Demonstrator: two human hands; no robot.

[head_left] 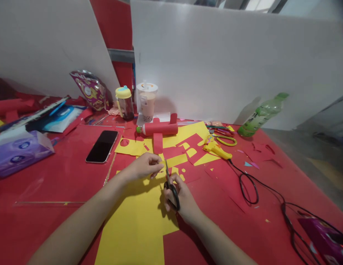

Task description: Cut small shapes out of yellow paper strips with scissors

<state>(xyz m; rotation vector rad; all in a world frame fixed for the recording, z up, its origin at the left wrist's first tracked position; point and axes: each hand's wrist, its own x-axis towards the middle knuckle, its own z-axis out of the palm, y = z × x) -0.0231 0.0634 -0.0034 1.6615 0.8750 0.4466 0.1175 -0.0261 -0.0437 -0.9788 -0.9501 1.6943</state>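
My right hand [181, 195] has its fingers in the handles of black-handled scissors [175, 195]. The blades point away from me and cross a narrow yellow paper strip [177, 160]. At the strip's left end, the thumb and fingers of my left hand [146, 165] are pinched together on it. Whether the blades have cut into the strip, I cannot tell. Below both hands lies a large yellow paper sheet [135, 224]. Just beyond them rests a bottle wrapped in red paper [161, 129], with a green cap and red paper flaps.
A phone [102, 146] and a tissue pack [22, 151] lie left. Behind stand a yellow-lidded bottle [124, 103] and a milk tea cup [147, 105]. To the right are a yellow glue gun [217, 149] with a looping black cord, yellow-handled scissors [226, 140] and a tilted green bottle [261, 116].
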